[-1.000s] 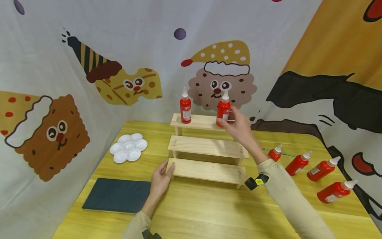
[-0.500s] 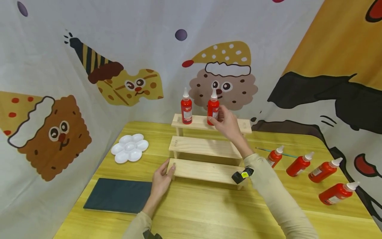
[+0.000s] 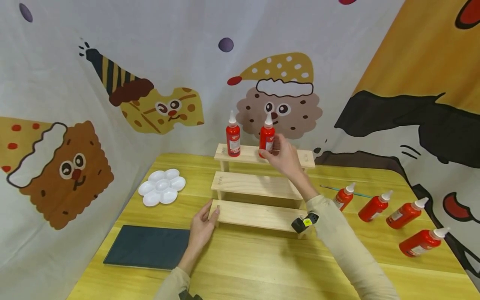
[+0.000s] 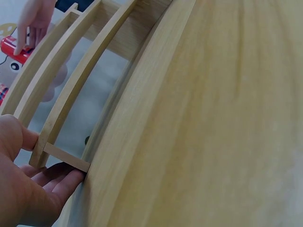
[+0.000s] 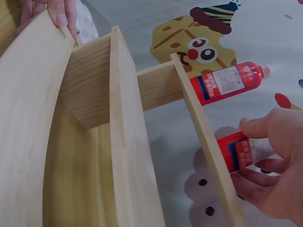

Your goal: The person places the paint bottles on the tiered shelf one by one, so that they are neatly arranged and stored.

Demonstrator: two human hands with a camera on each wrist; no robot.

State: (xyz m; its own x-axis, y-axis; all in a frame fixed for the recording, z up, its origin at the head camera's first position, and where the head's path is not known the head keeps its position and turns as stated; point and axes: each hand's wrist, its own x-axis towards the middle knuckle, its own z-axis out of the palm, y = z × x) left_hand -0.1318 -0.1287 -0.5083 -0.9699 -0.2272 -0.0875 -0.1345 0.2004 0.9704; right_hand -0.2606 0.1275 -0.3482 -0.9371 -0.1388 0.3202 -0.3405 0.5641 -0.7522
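Note:
A three-tier wooden stand (image 3: pixel 258 184) is on the table. My left hand (image 3: pixel 201 227) grips the left end of its lowest step; in the left wrist view the thumb (image 4: pixel 29 140) lies on top and the fingers curl beneath. At the top step, my right hand (image 3: pixel 283 156) holds a red paint bottle (image 3: pixel 266 137) with a white nozzle, upright. Its thumb and fingers are on either side of the bottle (image 5: pixel 241 150) in the right wrist view. Left of it on the same step stands another red bottle (image 3: pixel 233 139).
Several more red bottles (image 3: pixel 404 214) stand on the right of the table, with a thin paintbrush (image 3: pixel 361 194) behind them. A white flower-shaped palette (image 3: pixel 162 186) and a dark flat board (image 3: pixel 148 246) lie on the left. A printed cloth (image 3: pixel 180 50) hangs behind.
My right hand has moved the bottle leftward along the top step, closer to the other bottle, and has since stayed there. The left hand keeps its grip on the lowest step.

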